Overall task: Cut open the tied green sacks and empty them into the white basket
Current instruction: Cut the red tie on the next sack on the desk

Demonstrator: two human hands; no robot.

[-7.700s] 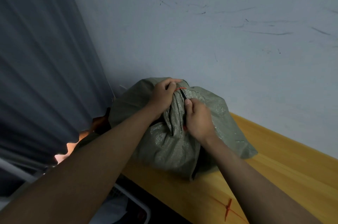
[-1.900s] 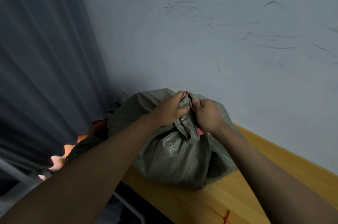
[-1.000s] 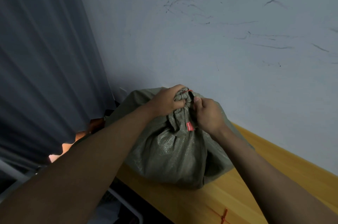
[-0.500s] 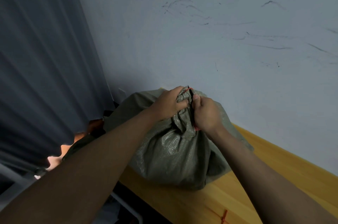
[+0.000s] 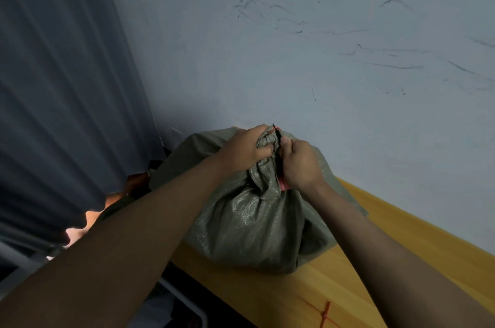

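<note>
A tied green woven sack (image 5: 251, 223) stands on the wooden table (image 5: 348, 287) against the wall. My left hand (image 5: 245, 149) grips the bunched neck of the sack just below a thin red tie (image 5: 274, 129). My right hand (image 5: 300, 164) holds a small cutter with a red handle end (image 5: 283, 185); its dark blade (image 5: 277, 133) points up at the red tie. The white basket shows only as a pale rim (image 5: 184, 301) below the table's left edge.
A grey curtain (image 5: 67, 100) hangs on the left. The scuffed pale wall (image 5: 321, 46) stands right behind the sack. A cut red tie (image 5: 325, 313) lies on the table near its front edge. Another green sack (image 5: 115, 209) lies low at the left.
Both hands stay at the sack's neck. The cutter's red handle end shows again below my right hand, and the blade tip now sticks up at the red tie.
</note>
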